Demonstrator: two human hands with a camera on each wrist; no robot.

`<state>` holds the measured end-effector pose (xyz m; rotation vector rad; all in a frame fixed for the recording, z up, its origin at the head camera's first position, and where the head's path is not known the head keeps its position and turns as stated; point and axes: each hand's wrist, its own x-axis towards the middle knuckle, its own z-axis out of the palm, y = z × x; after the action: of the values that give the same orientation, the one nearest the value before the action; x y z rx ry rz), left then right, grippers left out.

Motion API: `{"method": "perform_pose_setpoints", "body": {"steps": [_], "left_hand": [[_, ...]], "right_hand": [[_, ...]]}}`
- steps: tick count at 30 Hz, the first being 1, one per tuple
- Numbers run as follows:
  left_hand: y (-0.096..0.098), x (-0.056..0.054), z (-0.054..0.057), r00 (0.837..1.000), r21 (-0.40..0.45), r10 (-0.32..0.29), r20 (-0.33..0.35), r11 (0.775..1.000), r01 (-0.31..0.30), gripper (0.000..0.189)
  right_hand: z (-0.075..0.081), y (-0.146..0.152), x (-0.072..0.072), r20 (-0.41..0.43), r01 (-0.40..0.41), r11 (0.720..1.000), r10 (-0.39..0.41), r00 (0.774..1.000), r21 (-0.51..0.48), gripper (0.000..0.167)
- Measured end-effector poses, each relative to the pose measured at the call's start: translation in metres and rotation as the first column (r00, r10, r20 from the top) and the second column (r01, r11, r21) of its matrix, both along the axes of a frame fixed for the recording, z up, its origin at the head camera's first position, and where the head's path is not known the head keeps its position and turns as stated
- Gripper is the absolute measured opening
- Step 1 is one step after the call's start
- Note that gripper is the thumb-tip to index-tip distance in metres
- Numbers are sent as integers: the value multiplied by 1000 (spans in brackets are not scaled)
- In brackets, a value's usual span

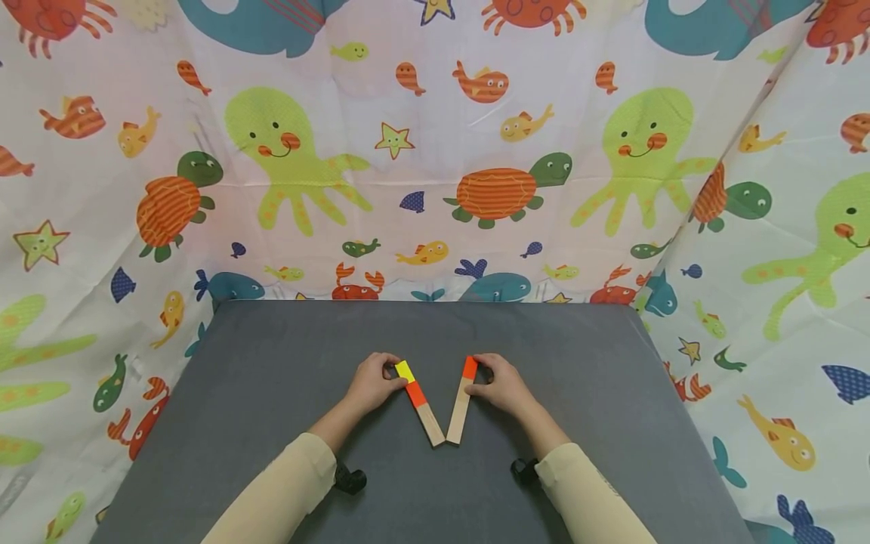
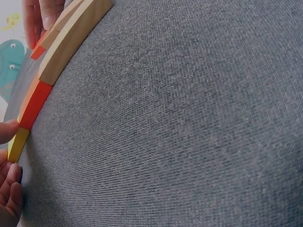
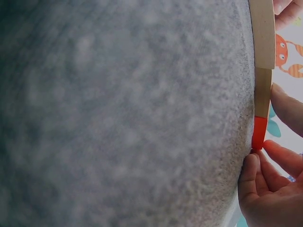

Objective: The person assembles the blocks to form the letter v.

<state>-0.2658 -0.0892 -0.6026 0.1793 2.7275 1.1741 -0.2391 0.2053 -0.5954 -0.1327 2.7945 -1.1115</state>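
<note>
Two rows of small blocks lie on the grey cloth in a V, their near ends meeting. The left row has a yellow block [image 1: 404,370], an orange-red block [image 1: 415,394] and a plain wooden block [image 1: 430,425]. My left hand [image 1: 374,383] pinches the yellow block at the far end, thumb near its joint with the orange-red one. In the right row, an orange-red block [image 3: 259,133] adjoins a plain wooden block [image 3: 262,92], with more wood beyond. My right hand [image 1: 501,383] holds this row's far end, fingertips at the orange-red end and thumb against the wooden side.
The grey cloth-covered table [image 1: 292,340] spreads around the blocks. Behind and beside it hangs a white curtain [image 1: 421,166] printed with sea animals. Black wrist straps [image 1: 350,479] show at the sleeve cuffs.
</note>
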Motion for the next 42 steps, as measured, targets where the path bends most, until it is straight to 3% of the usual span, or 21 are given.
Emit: {"method": "perform_pose_setpoints", "body": {"steps": [14,23,30,37,42], "left_hand": [[3,0,0,1000,12,6,7,1000,-6,43],[-2,1,2,1000,89,22,2,996,-22,42],[-14,6,17,998,108,14,-65,994,-7,48],[-37,13,38,989,15,-45,-139,999,47,54],[-55,20,54,981,-49,-61,-185,997,53,55]], "right_hand": [[2,5,0,5,14,999,-13,1000,-48,70],[5,12,-3,-6,27,997,-28,1000,-72,67],[21,16,0,-34,-4,997,2,999,-72,63],[44,28,8,-96,0,998,-6,995,-64,60],[62,42,16,-150,11,999,-16,989,-34,59]]}}
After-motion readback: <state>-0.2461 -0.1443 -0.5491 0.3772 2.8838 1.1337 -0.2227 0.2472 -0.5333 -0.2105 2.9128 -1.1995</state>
